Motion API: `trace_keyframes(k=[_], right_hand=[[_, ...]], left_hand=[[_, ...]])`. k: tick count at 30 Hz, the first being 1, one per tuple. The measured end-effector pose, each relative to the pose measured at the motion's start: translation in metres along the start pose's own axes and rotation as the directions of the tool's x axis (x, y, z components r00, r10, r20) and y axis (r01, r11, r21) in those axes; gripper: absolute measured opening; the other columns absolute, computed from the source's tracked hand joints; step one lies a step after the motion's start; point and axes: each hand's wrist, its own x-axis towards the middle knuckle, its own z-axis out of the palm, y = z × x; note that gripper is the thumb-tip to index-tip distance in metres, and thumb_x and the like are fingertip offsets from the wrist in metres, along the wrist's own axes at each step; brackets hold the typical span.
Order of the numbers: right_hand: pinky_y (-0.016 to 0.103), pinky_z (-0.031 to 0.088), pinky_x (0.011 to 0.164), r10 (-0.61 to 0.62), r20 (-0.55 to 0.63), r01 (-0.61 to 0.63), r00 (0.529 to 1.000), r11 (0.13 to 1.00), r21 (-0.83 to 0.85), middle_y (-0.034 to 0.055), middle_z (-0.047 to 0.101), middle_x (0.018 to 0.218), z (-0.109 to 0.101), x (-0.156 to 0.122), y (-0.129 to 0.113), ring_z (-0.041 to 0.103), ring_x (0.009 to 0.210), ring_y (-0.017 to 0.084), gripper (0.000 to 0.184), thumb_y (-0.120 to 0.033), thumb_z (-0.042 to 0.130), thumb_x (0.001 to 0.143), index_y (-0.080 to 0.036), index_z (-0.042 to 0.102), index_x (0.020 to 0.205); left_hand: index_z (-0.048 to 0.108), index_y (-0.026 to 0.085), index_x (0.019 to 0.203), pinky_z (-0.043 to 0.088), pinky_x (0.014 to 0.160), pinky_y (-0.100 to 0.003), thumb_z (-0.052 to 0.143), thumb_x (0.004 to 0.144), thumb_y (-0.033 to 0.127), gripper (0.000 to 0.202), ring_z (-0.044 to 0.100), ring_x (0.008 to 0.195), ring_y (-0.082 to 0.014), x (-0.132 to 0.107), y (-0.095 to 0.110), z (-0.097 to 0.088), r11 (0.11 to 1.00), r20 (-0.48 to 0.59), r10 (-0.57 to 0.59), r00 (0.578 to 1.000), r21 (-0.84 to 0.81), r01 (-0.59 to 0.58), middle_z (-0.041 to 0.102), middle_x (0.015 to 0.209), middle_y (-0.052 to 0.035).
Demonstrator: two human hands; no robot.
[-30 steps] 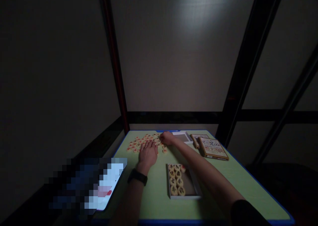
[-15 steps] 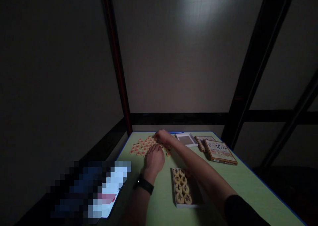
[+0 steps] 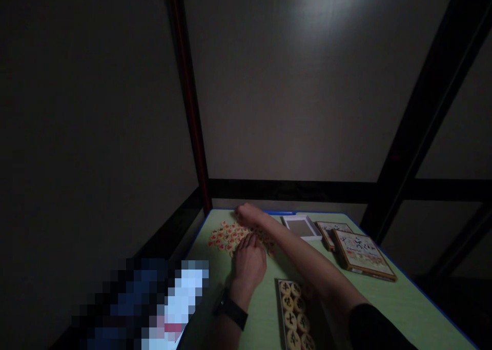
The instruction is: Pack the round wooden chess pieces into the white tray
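Note:
Loose round Chinese chess pieces, many with red characters, lie in a spread heap at the table's far left. My left hand, with a dark watch on its wrist, rests at the near edge of the heap, its fingers stretched forward over the pieces. Reaching across from the right, my right hand is at the far edge of the heap with its fingers curled down. Its fingertips are hidden, so anything in them does not show. Below my right forearm, an open box holds rows of larger pieces with black characters.
A white open tray stands near the table's back edge. To its right lie two flat printed boxes, overlapping. A blurred bright screen is at the lower left. Walls rise behind and left of the green table.
The view has shifted, so the table's things sit lower and further right. My right hand has moved left along the heap's far edge. My left hand stays by the near edge.

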Motion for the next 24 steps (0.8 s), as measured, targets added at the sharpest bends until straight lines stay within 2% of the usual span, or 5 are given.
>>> trace_keyframes(k=[3,13,17,20,24], right_hand=[[0.023,0.048,0.079,-0.044,0.033,0.044,0.998,0.999,0.005,0.0126,0.072,0.118,0.002,0.012,-0.008,0.068,0.106,0.023,0.032,-0.018,0.061,0.085,-0.019,0.072,0.114],[0.025,0.051,0.072,-0.046,0.138,0.049,0.989,0.999,-0.023,0.013,0.076,0.107,-0.002,0.021,-0.019,0.072,0.096,0.025,0.033,-0.02,0.068,0.076,-0.017,0.076,0.108],[0.027,0.051,0.074,-0.028,0.112,0.032,0.993,0.999,-0.036,0.0176,0.074,0.11,0.0,0.019,-0.023,0.071,0.1,0.028,0.034,-0.019,0.068,0.077,-0.013,0.074,0.11],[0.028,0.05,0.074,-0.041,0.063,0.042,0.997,0.999,-0.024,0.0204,0.073,0.111,-0.002,0.012,-0.023,0.07,0.1,0.03,0.033,-0.019,0.068,0.079,-0.01,0.073,0.109],[0.027,0.046,0.075,-0.084,-0.05,0.085,0.995,0.996,0.016,0.0194,0.073,0.108,-0.01,-0.013,-0.018,0.069,0.097,0.026,0.026,-0.012,0.057,0.085,-0.008,0.072,0.105]], left_hand=[[0.066,0.008,0.122,0.04,0.113,-0.041,0.037,0.093,0.012,0.042,0.057,0.125,-0.0272,0.0,0.0,-0.001,1.0,0.02,0.007,1.0,-0.015,-0.006,0.065,0.13,-0.0184],[0.065,0.009,0.126,0.038,0.114,-0.04,0.04,0.091,0.013,0.043,0.054,0.129,-0.0275,0.0,0.0,-0.004,0.999,0.035,0.002,0.999,-0.034,-0.001,0.06,0.136,-0.0181],[0.063,0.007,0.127,0.039,0.114,-0.041,0.041,0.091,0.012,0.043,0.055,0.129,-0.0274,0.0,-0.001,-0.001,0.998,0.002,-0.007,1.0,-0.062,0.007,0.061,0.135,-0.0185],[0.066,0.009,0.122,0.042,0.11,-0.04,0.041,0.091,0.011,0.04,0.057,0.124,-0.0268,0.002,-0.002,0.001,0.996,-0.066,-0.021,0.998,-0.089,0.015,0.064,0.13,-0.0171],[0.069,0.007,0.112,0.047,0.1,-0.039,0.037,0.093,0.013,0.037,0.062,0.114,-0.0276,0.008,-0.007,-0.004,0.977,-0.189,-0.165,0.968,-0.167,0.134,0.068,0.117,-0.0197]])
